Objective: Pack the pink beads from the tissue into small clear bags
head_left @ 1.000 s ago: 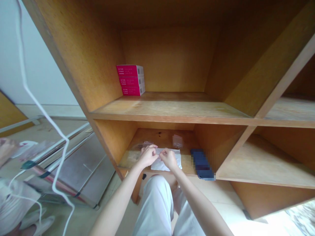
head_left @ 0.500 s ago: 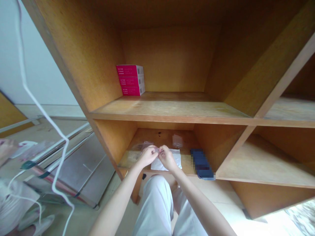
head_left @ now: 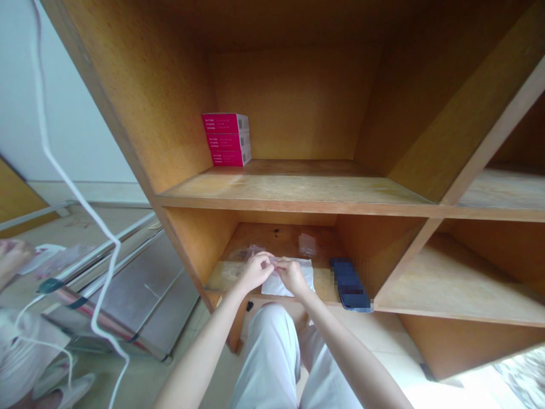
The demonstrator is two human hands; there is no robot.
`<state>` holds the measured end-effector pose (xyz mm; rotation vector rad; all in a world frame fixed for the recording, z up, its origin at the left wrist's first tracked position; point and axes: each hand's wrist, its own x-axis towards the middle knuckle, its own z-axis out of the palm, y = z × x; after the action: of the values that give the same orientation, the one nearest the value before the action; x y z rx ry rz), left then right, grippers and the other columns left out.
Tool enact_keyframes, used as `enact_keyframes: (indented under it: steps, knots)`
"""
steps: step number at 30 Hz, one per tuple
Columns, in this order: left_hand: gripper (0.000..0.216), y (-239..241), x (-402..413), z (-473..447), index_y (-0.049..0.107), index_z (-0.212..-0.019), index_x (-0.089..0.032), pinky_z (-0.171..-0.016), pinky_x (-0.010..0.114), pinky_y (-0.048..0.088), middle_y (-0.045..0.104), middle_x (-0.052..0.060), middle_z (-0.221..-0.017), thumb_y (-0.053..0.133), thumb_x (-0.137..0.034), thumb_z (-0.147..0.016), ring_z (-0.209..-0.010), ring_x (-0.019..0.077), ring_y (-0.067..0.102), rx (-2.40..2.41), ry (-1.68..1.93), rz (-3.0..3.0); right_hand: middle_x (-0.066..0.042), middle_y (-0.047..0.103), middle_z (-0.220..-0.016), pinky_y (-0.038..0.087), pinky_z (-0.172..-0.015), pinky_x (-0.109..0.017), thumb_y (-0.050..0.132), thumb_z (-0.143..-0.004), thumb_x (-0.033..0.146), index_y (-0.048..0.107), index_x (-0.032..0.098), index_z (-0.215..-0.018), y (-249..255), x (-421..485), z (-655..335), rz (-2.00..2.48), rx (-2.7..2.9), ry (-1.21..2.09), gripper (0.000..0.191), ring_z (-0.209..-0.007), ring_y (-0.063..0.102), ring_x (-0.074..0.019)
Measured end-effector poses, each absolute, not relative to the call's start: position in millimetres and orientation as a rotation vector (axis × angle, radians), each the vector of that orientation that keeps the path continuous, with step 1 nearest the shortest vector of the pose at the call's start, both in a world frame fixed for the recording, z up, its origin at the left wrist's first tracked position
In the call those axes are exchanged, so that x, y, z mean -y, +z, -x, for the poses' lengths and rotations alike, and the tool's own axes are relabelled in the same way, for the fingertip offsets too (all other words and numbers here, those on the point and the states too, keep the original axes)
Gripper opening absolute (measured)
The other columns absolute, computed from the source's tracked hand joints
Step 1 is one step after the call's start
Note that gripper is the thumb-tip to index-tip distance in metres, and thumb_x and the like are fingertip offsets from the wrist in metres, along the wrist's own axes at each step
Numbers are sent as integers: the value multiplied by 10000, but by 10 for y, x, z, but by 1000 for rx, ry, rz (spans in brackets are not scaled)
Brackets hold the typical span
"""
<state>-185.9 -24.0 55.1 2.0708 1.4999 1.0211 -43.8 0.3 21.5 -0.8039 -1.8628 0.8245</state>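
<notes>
Over the lower shelf, my left hand and my right hand meet, fingertips pinched close together. Between them is a small clear plastic bag, mostly covered by the fingers; its contents are too small to make out. A white cloth or sheet lies flat beneath the hands. Just behind my left hand are several clear plastic bags. Another clear bag rests farther back, beyond my right hand.
Three stacked pink boxes stand on the upper shelf. A dark blue, partly pixelated flat object lies at the right of the lower shelf. At left, a white cable hangs before a metal-framed table; another person's hand shows there.
My right hand's fingers have shifted slightly, now lying flatter and a little lower against the left fingertips. My left hand stays almost in place.
</notes>
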Motion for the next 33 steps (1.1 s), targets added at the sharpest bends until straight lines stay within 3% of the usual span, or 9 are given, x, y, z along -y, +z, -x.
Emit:
enact_keyframes:
  steps: [2,5,7,13,18,23,30,33]
  knots:
    - [105,578,293,1868,539,-790,-182,-827,306,404,585,44,-997,526,-242,-704,-934,167,535,-1455,989,-2083,-44,665,-830,450,-728,-291,456,-731,121,686,208,-804,231,-15,427,797,1839,894,257,-779,594,-170]
    - [576,592,346,1893,432,-1123,-211,-883,334,380,513,68,-1136,654,-324,-605,-1039,198,484,-1421,883,-2085,-52,672,-858,464,-725,-316,499,-733,212,687,195,-816,217,-39,411,814,1766,1026,206,-795,607,-193]
    - [722,582,350,1902,381,-1197,-218,-916,350,357,462,82,-1206,693,-345,-559,-1100,220,439,-1411,824,-2093,-58,673,-867,469,-727,-334,547,-709,271,685,182,-828,212,-39,401,827,1717,1092,202,-801,610,-208]
    - [572,544,310,1894,487,-1109,-218,-904,356,366,510,69,-1134,683,-305,-578,-1056,220,459,-1435,837,-2117,-58,676,-792,475,-697,-324,629,-649,381,685,162,-796,277,9,378,800,1718,1193,269,-758,614,-209]
    - [576,512,301,1946,481,-1135,-237,-920,359,356,504,54,-1170,670,-334,-599,-1096,226,435,-1449,808,-2105,-63,673,-798,478,-697,-316,658,-611,390,674,154,-826,241,-36,380,804,1709,1277,319,-745,619,-204]
    - [605,484,286,1983,501,-1130,-246,-962,387,315,509,54,-1187,681,-408,-575,-1156,252,384,-1477,783,-2110,-57,672,-828,472,-703,-304,631,-637,382,671,157,-828,246,-59,357,752,1758,1290,298,-762,613,-194]
    - [508,464,279,1967,500,-1111,-233,-944,359,344,531,47,-1151,625,-400,-648,-1074,207,467,-1492,915,-2064,-55,667,-760,474,-602,-263,527,-719,417,667,136,-836,407,-56,218,788,1746,1370,335,-658,601,-150]
    - [450,401,236,1952,498,-1090,-217,-916,351,369,553,53,-1106,587,-396,-687,-1029,192,498,-1512,1047,-2049,-98,661,-842,488,-597,-280,522,-718,411,646,116,-890,405,-105,151,859,1534,1406,364,-670,620,-168]
